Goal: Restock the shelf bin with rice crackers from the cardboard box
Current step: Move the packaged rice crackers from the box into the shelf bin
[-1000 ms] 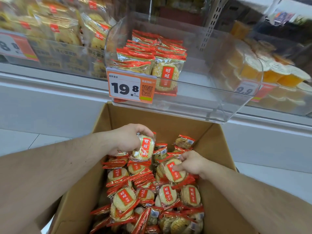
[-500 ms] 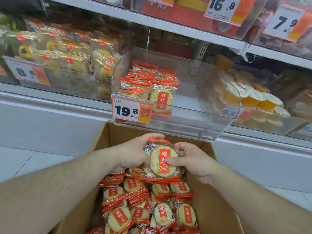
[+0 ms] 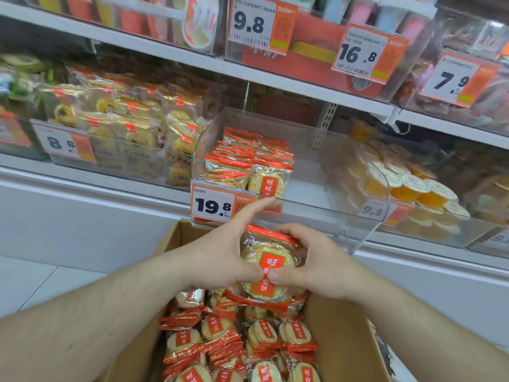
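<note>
Both hands hold a small stack of rice cracker packets (image 3: 271, 264), clear wrappers with red labels, just above the cardboard box (image 3: 334, 334). My left hand (image 3: 224, 252) grips the stack from the left, index finger stretched up toward the price tag. My right hand (image 3: 316, 261) grips it from the right; the thumbs meet on the front packet. The box below holds several more packets (image 3: 220, 334). The clear shelf bin (image 3: 325, 172) stands right above my hands, with rice cracker packets (image 3: 250, 164) stacked in its left half and its right half bare.
An orange price tag reading 19.8 (image 3: 217, 204) hangs on the bin's front. A bin of yellow pastry packets (image 3: 132, 128) sits to the left, jelly cups (image 3: 407, 183) to the right. An upper shelf (image 3: 275, 75) with more bins overhangs.
Both hands came together round a stack of packets and lifted it out of the box toward the bin. The view tilted upward, showing more of the shelves.
</note>
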